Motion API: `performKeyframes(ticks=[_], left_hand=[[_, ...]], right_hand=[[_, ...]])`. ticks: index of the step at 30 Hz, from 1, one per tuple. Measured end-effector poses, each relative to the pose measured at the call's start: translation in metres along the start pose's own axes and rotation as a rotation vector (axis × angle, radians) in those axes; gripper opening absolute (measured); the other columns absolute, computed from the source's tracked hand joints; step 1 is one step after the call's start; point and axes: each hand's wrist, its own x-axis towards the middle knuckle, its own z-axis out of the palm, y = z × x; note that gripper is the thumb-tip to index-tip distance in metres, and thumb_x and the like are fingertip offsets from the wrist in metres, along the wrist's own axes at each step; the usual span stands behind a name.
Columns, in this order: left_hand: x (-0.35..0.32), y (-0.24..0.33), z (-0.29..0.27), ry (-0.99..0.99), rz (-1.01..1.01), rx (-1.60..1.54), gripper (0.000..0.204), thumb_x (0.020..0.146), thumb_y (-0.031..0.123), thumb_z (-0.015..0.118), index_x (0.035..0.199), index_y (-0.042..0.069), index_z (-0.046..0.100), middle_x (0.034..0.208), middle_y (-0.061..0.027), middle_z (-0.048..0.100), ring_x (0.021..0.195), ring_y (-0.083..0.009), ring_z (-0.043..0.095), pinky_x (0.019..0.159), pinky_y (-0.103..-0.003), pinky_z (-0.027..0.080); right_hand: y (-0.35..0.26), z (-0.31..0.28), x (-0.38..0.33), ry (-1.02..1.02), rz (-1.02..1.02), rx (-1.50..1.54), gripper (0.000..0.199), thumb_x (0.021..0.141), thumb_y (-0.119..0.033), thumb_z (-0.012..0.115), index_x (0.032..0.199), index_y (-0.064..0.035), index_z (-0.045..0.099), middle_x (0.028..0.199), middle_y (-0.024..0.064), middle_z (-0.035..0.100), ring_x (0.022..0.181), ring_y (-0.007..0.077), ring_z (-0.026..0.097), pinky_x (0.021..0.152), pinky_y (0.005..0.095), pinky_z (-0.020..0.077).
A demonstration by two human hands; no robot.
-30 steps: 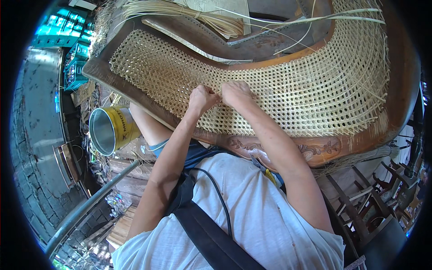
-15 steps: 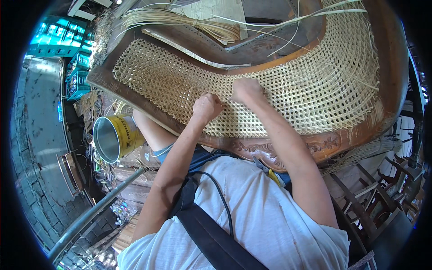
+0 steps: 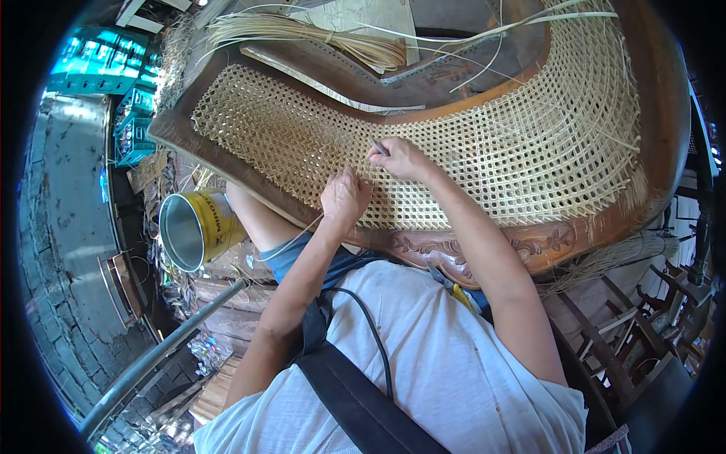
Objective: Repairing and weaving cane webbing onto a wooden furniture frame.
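Woven cane webbing (image 3: 484,163) fills a carved, curved wooden frame (image 3: 556,236) in front of me. My right hand (image 3: 403,160) is closed round a short dark rod-like tool (image 3: 380,147), whose end sticks out past the thumb side over the middle of the weave. Close to its left and nearer to me, my left hand (image 3: 345,198) rests on the webbing with fingers curled together. A thin cane strand (image 3: 291,244) comes out from under that hand and loops down over my thigh; its pinched part is hidden.
A tied bundle of cane strands (image 3: 302,34) lies across the far part of the frame, with loose strands beside it. A yellow bucket (image 3: 215,221) stands at left, near a metal pole (image 3: 162,354). Green crates (image 3: 134,142) are farther left; wooden chair parts (image 3: 620,321) crowd the right.
My right hand has moved a little left and turned, bringing the dark tool into sight. The left hand has shifted slightly nearer to me, and a cane strand now loops beside its wrist.
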Motion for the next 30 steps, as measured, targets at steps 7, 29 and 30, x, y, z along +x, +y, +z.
performKeyframes(ticks=[7,29,30], left_hand=[[-0.009,-0.008,0.001,0.012,0.033,-0.008,0.018,0.083,0.02,0.06,0.082,0.002,0.063,0.085,-0.0204,0.067,0.083,-0.0368,0.064,0.077,-0.045,0.053],[0.087,0.032,-0.021,-0.221,-0.064,-1.246,0.041,0.096,0.043,0.058,0.091,0.005,0.071,0.082,-0.0022,0.066,0.075,-0.0106,0.056,0.07,-0.025,0.047],[0.08,0.034,-0.031,-0.212,-0.063,-1.115,0.042,0.093,0.045,0.061,0.094,0.004,0.074,0.085,-0.0079,0.07,0.077,-0.0172,0.064,0.072,-0.03,0.051]], right_hand=[[0.011,-0.058,-0.002,-0.139,-0.045,-0.796,0.027,0.088,-0.007,0.051,0.114,-0.0008,0.056,0.089,0.0186,0.067,0.081,0.0317,0.067,0.077,0.044,0.0527],[-0.055,-0.103,-0.011,0.139,-0.041,0.33,0.034,0.097,-0.038,0.054,0.103,-0.0046,0.052,0.076,0.0078,0.061,0.062,0.0135,0.059,0.054,0.031,0.0491],[-0.042,-0.098,-0.01,0.165,0.104,0.14,0.039,0.096,-0.037,0.054,0.109,-0.0007,0.051,0.083,0.0108,0.063,0.061,0.0138,0.06,0.055,0.0329,0.05]])
